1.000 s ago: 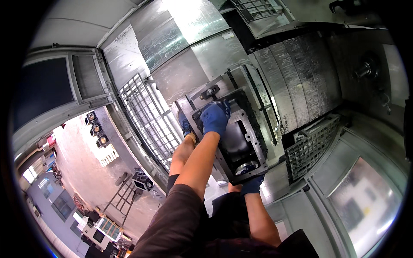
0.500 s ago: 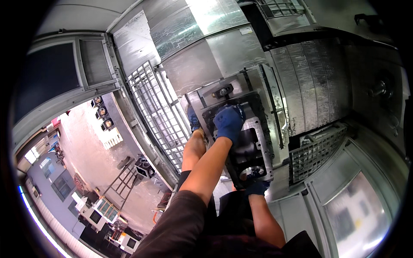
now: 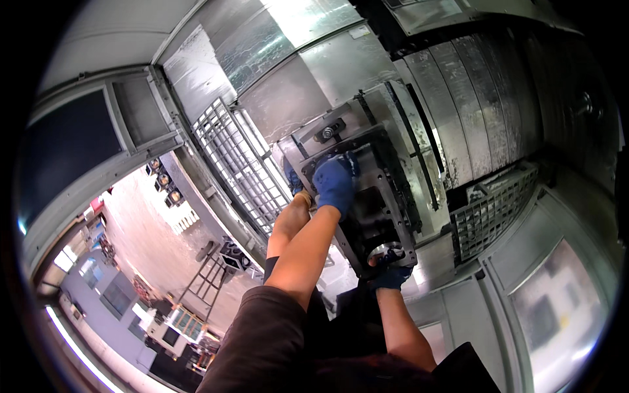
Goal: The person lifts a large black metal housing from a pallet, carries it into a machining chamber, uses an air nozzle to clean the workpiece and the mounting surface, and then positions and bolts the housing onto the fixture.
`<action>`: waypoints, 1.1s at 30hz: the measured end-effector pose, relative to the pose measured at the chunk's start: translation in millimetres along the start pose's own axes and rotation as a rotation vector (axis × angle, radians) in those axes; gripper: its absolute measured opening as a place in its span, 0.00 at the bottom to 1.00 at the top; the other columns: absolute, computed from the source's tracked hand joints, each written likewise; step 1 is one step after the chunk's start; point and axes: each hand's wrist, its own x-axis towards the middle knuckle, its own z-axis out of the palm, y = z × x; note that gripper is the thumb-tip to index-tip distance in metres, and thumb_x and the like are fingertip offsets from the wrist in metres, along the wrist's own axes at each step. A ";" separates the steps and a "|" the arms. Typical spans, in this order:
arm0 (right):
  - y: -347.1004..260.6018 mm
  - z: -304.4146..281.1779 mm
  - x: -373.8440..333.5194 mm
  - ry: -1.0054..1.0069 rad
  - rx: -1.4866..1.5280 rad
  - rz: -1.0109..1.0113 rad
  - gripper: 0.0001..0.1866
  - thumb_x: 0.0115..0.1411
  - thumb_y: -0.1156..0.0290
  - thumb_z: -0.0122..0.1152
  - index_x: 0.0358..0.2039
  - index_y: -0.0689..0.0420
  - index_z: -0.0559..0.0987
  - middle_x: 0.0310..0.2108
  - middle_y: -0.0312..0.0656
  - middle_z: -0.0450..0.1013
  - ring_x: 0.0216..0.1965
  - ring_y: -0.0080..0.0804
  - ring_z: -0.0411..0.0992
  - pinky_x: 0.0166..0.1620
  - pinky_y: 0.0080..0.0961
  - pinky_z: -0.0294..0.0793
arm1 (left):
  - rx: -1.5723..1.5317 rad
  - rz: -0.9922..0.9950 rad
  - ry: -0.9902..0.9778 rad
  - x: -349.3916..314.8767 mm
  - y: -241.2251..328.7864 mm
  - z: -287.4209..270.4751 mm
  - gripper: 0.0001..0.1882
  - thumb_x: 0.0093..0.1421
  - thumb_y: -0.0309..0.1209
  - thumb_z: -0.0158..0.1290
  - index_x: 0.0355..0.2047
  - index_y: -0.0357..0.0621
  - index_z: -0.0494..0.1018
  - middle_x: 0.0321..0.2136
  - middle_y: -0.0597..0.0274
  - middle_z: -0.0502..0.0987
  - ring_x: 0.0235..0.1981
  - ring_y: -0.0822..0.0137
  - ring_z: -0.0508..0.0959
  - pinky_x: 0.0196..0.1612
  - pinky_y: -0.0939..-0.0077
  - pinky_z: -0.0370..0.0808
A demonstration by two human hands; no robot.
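A dark metal housing casting (image 3: 392, 203), with a flat bolt-holed rim and a deep hollow, lies tilted over a fixture plate (image 3: 291, 145) inside a machine enclosure. My left hand (image 3: 334, 183), in a blue glove, is closed over the casting's upper end. At the lower end my right hand (image 3: 393, 276), also gloved, grips the wall, its fingertips showing inside a round bored opening (image 3: 386, 250). Beyond the upper end sits a bolted clamp (image 3: 329, 131). Another bare limb (image 3: 288, 219) with a blue covering is partly behind my left forearm; whose it is, I cannot tell.
Metal grates (image 3: 236, 167) run along the left, and another grate (image 3: 495, 213) stands at the right. Ridged metal covers (image 3: 452, 98) lie at the upper right. A windowed panel (image 3: 557, 314) is at the lower right. Through the left doorway, a workshop floor (image 3: 147, 223) shows.
The casting's lower end has shifted slightly right and away relative to the fixture, with both my hands still on it. The whole view has also swung a little.
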 end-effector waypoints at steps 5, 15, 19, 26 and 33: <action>5.3 -11.6 11.7 -0.059 0.446 0.144 0.16 0.61 0.59 0.46 0.44 0.53 0.74 0.38 0.37 0.70 0.35 0.32 0.71 0.32 0.23 0.74 | -0.018 -0.101 -0.051 -1.2 12.3 -18.6 0.15 0.58 0.39 0.47 0.26 0.41 0.76 0.23 0.45 0.76 0.28 0.44 0.76 0.32 0.55 0.71; -58.3 32.7 -22.3 -0.027 0.566 0.284 0.21 0.61 0.54 0.44 0.46 0.53 0.74 0.43 0.40 0.72 0.43 0.36 0.71 0.47 0.31 0.73 | -0.006 0.063 0.025 -2.1 7.1 -13.4 0.15 0.58 0.39 0.47 0.28 0.41 0.75 0.26 0.43 0.75 0.30 0.42 0.74 0.33 0.53 0.70; -35.3 20.5 -11.3 -0.031 0.675 0.242 0.20 0.61 0.54 0.46 0.45 0.53 0.75 0.40 0.39 0.73 0.40 0.35 0.73 0.43 0.29 0.75 | -0.013 0.047 -0.009 -2.7 14.7 -20.4 0.14 0.58 0.37 0.47 0.26 0.39 0.75 0.26 0.42 0.76 0.30 0.41 0.74 0.33 0.53 0.69; -67.8 38.5 -27.6 0.039 0.517 0.226 0.19 0.61 0.53 0.46 0.42 0.52 0.76 0.32 0.38 0.73 0.33 0.31 0.73 0.35 0.28 0.76 | 0.028 0.000 -0.009 3.9 -1.4 -1.4 0.16 0.60 0.35 0.45 0.23 0.37 0.74 0.22 0.42 0.75 0.29 0.41 0.74 0.33 0.52 0.69; -25.0 18.6 -7.6 0.064 0.623 0.215 0.16 0.60 0.52 0.48 0.35 0.50 0.74 0.18 0.33 0.67 0.13 0.25 0.64 0.15 0.21 0.64 | -0.011 0.040 0.038 -1.9 11.5 -15.8 0.19 0.61 0.38 0.43 0.22 0.37 0.74 0.22 0.41 0.74 0.28 0.41 0.74 0.33 0.52 0.69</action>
